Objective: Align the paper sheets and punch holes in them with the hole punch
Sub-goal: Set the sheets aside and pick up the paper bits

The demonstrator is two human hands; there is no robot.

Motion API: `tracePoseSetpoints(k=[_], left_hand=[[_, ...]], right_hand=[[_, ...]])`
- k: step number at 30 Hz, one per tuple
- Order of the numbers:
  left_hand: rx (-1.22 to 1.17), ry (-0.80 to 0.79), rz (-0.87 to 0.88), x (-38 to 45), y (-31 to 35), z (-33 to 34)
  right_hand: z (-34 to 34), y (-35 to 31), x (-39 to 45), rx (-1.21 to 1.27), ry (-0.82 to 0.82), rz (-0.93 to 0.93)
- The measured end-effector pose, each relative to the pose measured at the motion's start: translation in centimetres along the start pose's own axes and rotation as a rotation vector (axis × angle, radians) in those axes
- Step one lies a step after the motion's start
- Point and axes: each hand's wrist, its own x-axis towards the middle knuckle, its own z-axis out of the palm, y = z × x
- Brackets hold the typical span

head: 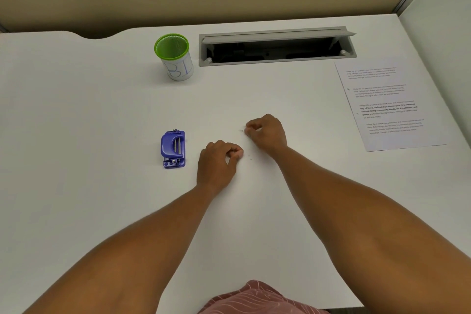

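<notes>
- Your pink patterned garment [257,297] is cut off by the bottom of the frame at the near edge of the white desk [89,115].
- Your left hand [219,160] rests on the desk with fingers curled together, pinched at the tips; what they pinch, if anything, is too small to make out.
- Your right hand [266,132] rests just beyond it, fingers likewise curled shut; tiny specks lie on the desk beside its fingertips.
- The small blue plastic hole punch [173,148] stands just left of your left hand, untouched.
- The printed white paper sheet [390,104] lies well apart at the right edge of the desk; whether it is one sheet or several cannot be told, and its text is unreadable.
- Open desk surface lies between the hands and the sheet.
- The green-rimmed mesh cup with a white label [174,57] stands at the far side, beside the open grey cable tray [277,46].
</notes>
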Motion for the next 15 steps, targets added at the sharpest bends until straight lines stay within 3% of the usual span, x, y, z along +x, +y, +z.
tracePoseSetpoints(k=[8,15], left_hand=[[0.038,-0.021,0.036,-0.74,0.40,0.33],[0.062,-0.026,0.043,-0.75,0.52,0.25]], right_hand=[[0.60,-0.32,-0.52,-0.160,-0.058,-0.106],[1.06,-0.95,-0.09,-0.186,-0.016,-0.074]])
